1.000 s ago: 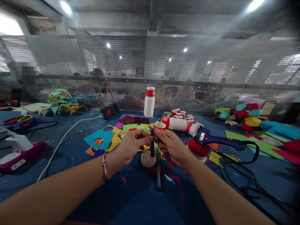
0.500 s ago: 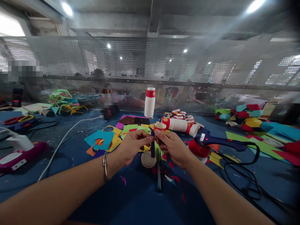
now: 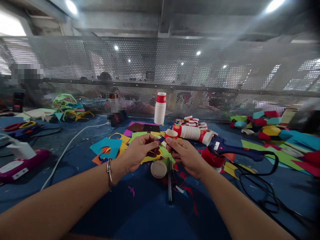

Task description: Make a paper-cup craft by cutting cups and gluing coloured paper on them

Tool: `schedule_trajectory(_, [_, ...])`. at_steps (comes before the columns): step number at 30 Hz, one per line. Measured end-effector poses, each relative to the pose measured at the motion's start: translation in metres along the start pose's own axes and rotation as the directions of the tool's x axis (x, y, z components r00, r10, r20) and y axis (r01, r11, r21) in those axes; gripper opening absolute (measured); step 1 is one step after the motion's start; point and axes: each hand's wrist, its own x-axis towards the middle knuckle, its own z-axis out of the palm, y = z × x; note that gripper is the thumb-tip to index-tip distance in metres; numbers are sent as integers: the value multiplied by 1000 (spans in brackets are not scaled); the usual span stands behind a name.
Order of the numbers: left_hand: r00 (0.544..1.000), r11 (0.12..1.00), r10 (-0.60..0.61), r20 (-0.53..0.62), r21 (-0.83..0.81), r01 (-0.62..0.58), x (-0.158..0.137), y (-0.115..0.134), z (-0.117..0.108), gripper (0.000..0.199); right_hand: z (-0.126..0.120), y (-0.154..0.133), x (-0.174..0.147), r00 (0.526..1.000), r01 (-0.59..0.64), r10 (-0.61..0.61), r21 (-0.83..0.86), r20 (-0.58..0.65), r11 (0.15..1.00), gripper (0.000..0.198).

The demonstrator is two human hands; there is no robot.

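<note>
Thumb and fingers of my left hand (image 3: 138, 151) pinch a small dark blue paper strip (image 3: 161, 139), seen nearly edge-on. My right hand (image 3: 186, 155) is closed close beside it, its thumb and forefinger near the strip's other end. A thin dark tip shows at the right fingertips; what it belongs to is too small to make out. Just behind the fingers stands a red and white paper cup (image 3: 171, 134). Below the hands lie a pale round disc (image 3: 158, 169) and a pen (image 3: 170, 186). Cut coloured paper (image 3: 110, 148) spreads behind my left hand.
A stack of paper cups (image 3: 160, 110) stands at the back; another stack (image 3: 190, 132) lies on its side. At right, a blue glue gun (image 3: 232, 151) rests over a red cup, its black cord (image 3: 265, 196) coiled nearby. A purple power strip (image 3: 23, 165) and scissors (image 3: 20, 126) are at left.
The blue strip, which hung down between my hands, now shows only as a short piece at the fingertips. My left hand has shifted slightly left and down; my right hand stays nearly in place.
</note>
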Motion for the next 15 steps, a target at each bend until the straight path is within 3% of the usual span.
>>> schedule_trajectory(15, [1000,999,28,4,29,-28,1,-1,-3,21,-1,0,-1,1000,-11,11,-34,8,999,53])
